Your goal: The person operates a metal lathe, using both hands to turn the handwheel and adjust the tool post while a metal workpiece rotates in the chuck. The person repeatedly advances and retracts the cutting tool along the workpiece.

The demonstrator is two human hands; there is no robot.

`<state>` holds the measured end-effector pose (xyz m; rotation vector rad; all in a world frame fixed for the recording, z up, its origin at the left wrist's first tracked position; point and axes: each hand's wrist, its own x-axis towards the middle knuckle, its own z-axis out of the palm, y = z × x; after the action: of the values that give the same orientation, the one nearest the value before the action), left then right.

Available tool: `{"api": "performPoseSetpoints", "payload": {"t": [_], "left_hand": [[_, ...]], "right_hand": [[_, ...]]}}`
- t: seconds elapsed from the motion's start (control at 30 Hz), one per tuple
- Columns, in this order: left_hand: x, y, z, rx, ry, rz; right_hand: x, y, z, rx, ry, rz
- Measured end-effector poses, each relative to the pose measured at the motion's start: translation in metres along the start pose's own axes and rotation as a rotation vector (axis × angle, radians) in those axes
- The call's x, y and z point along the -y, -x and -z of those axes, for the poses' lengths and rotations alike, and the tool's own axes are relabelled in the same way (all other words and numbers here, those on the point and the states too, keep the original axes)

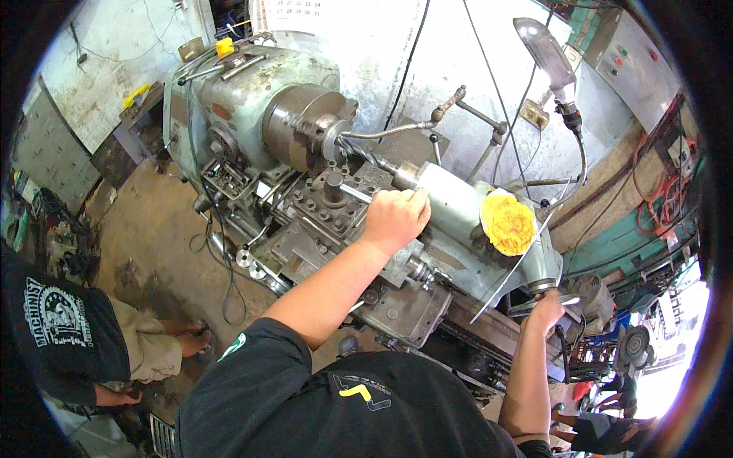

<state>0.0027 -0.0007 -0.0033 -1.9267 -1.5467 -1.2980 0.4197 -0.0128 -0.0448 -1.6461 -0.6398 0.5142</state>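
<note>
Black shirt [275, 408] foremost, left grip [397, 220] clasps a lever [354, 192], right grip [544, 314] a handle [521, 308], yellow cloth [509, 222] between.

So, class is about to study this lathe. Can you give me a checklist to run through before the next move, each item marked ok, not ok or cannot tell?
1. Right hand at the tailstock handwheel: ok.
2. Left hand gripping the tool-post lever: cannot tell; the hand hides the lever's end.
3. Twist drill pointing at the workpiece: ok.
4. Chuck stopped: cannot tell from a still picture.
5. Yellow rag away from the chuck: ok, it lies on the tailstock.
6. Coolant running from the coolant pipe: cannot tell.
</note>
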Motion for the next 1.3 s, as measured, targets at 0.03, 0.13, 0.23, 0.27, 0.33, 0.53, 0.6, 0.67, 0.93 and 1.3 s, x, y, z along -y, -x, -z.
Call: {"api": "performPoseSetpoints", "payload": {"t": [0.03, 0.13, 0.23, 0.27, 0.33, 0.53, 0.6, 0.67, 0.93, 1.3], "left_hand": [[0.0, 0.0, 0.0, 0.002, -0.005, -0.002], [-0.001, 0.0, 0.0, -0.002, -0.011, -0.002], [-0.002, 0.0, 0.0, -0.01, -0.013, -0.003], [-0.002, 0.0, 0.0, -0.014, -0.015, -0.003], [-0.002, 0.0, 0.0, -0.017, -0.019, -0.004], [-0.001, 0.0, 0.0, -0.003, -0.016, -0.003], [-0.001, 0.0, 0.0, -0.003, -0.016, -0.003], [-0.001, 0.001, 0.0, 0.0, -0.015, -0.01], [-0.001, 0.001, -0.001, 0.005, -0.009, -0.012], [0.002, 0.002, -0.002, -0.003, -0.012, -0.044]], "right_hand": [[-0.002, -0.001, 0.0, -0.008, -0.003, -0.002], [-0.002, -0.002, -0.001, -0.049, 0.031, -0.001], [0.002, 0.003, 0.0, -0.011, 0.013, 0.008], [0.003, 0.005, 0.001, 0.003, 0.008, 0.001], [0.005, 0.007, 0.002, 0.021, 0.011, -0.006], [0.002, 0.004, 0.002, -0.019, 0.022, 0.001], [0.0, 0.004, 0.003, 0.007, 0.058, 0.006], [0.0, 0.008, 0.002, 0.01, 0.106, 0.048], [-0.034, 0.047, -0.015, -0.14, 0.282, 0.457], [-0.086, 0.045, -0.011, 0.116, 0.196, 0.566]]}}
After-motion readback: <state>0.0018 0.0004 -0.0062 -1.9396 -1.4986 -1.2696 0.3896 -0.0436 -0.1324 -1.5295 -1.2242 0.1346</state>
